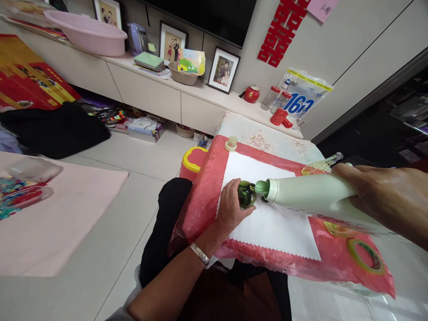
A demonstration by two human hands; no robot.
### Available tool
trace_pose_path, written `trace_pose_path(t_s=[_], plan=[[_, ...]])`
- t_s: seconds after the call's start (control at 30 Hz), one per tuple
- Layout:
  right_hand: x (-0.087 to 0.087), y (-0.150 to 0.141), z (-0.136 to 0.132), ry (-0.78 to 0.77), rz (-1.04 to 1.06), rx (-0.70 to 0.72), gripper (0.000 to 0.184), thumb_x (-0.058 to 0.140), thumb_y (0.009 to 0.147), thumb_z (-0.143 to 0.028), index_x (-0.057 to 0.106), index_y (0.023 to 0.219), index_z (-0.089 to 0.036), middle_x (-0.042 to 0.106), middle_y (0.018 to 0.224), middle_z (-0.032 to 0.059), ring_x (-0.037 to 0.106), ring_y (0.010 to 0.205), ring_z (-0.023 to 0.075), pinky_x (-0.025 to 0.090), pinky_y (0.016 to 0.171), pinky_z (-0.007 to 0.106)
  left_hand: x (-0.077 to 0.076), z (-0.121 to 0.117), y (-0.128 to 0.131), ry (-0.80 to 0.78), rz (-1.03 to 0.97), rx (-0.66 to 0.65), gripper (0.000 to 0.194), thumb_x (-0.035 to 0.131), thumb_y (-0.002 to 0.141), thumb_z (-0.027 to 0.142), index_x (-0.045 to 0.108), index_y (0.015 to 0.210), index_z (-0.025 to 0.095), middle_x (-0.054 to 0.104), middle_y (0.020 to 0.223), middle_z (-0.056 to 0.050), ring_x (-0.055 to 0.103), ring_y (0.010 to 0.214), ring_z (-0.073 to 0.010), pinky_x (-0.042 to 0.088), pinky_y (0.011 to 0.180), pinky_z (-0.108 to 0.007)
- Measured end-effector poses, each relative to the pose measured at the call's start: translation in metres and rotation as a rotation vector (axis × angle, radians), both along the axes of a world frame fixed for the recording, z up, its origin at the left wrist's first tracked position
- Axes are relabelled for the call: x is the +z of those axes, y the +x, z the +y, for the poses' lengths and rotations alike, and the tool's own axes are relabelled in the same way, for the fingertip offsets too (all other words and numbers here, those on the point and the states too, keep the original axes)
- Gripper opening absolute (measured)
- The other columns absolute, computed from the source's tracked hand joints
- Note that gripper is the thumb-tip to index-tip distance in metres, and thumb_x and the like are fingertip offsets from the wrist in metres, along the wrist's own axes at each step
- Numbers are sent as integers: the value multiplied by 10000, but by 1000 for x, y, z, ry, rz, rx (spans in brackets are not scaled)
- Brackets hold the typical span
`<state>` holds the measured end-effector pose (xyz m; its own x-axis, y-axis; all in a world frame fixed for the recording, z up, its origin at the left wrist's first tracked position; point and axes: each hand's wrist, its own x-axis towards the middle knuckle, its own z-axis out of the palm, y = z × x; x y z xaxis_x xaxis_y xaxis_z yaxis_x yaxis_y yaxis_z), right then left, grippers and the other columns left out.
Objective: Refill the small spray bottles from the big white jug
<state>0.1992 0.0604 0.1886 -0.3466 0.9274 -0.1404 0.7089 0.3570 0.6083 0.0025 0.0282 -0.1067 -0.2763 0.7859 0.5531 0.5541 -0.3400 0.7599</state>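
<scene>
My left hand [231, 203], with a silver bangle at the wrist, is wrapped round a small dark green glass bottle [245, 196] over a white sheet with zigzag edges [277, 236]. My right hand [384, 191] grips a large pale green plastic bottle [307, 191] by its handle, tilted on its side with the mouth toward the left. The green spout [261, 187] meets the small bottle's neck; whether liquid runs through it I cannot tell. A translucent pale cap [231, 143] stands at the sheet's far left corner.
Red plastic [197, 200] covers the table beneath the sheet. A tape roll [365, 256] lies at the right near edge, and a clear item with a yellow base [321, 165] is behind the large bottle. A pink-and-yellow stool [191, 162] stands left of the table, glass jars [270, 98] on the cabinet.
</scene>
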Motion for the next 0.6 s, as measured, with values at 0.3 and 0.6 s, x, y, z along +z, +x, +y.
trace_pose_path(t_s=[0.3,0.6], plan=[[1,2,-1,30,20,47,109,449,798,-336,539,855,-307,649,645,-2,617,514,253,320,472,343,-1,1,0,-4,-9,-6,1028,909,631,289,314,1464,194,560,1377,-184,562,1306,-369,494,1098,-573],[0,3,1,33,35,58,140,455,806,-318,563,895,-318,657,666,-4,629,528,246,324,479,337,0,1,0,-9,-11,-7,1031,917,624,290,319,1458,198,568,1367,-179,572,1297,-374,499,1099,-575]])
